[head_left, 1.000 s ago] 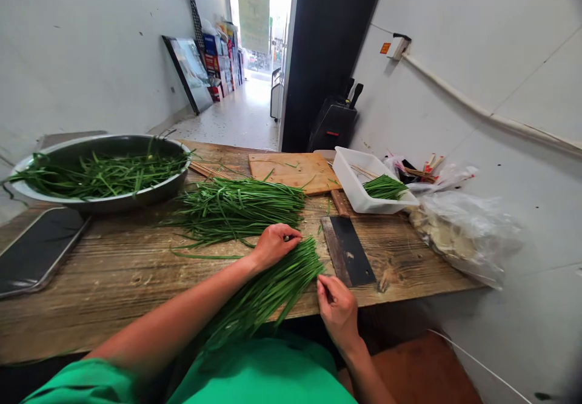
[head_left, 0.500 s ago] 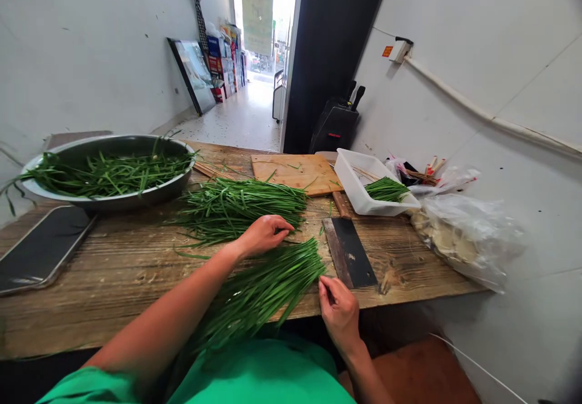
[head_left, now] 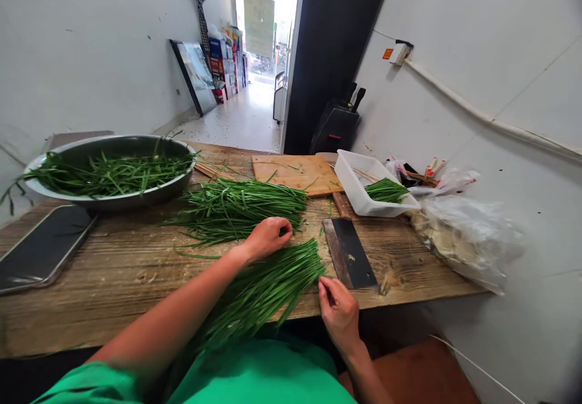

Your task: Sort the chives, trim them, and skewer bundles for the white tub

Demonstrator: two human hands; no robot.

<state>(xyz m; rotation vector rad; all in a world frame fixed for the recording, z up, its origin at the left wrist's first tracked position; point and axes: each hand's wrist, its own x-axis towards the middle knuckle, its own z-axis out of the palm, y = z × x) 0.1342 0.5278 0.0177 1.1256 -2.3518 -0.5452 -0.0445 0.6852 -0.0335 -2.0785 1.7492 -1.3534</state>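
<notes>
A loose bundle of garlic chives [head_left: 277, 289] lies at the table's front edge, its even ends to the right and its leaves trailing towards my green shirt. At the right ends of this bundle, my right hand [head_left: 339, 307] pinches a chive tip between thumb and forefinger. My left hand [head_left: 269, 237] is curled with thumb and fingertips together, just above the bundle; whatever it pinches is hidden. Behind it lies a second pile of garlic chives [head_left: 240, 207]. A cleaver [head_left: 350, 252] rests flat, right of the bundle.
A metal basin [head_left: 113, 201] of loose chives stands at the left, near a phone [head_left: 43, 246]. Behind the pile lies a cutting board [head_left: 295, 173]. A white plastic tray [head_left: 352, 188] holds chives and skewers, beside a clear plastic bag [head_left: 468, 234].
My left hand has turned slightly and its fingers have curled more, staying near the same spot. My right hand and the chives look almost the same.
</notes>
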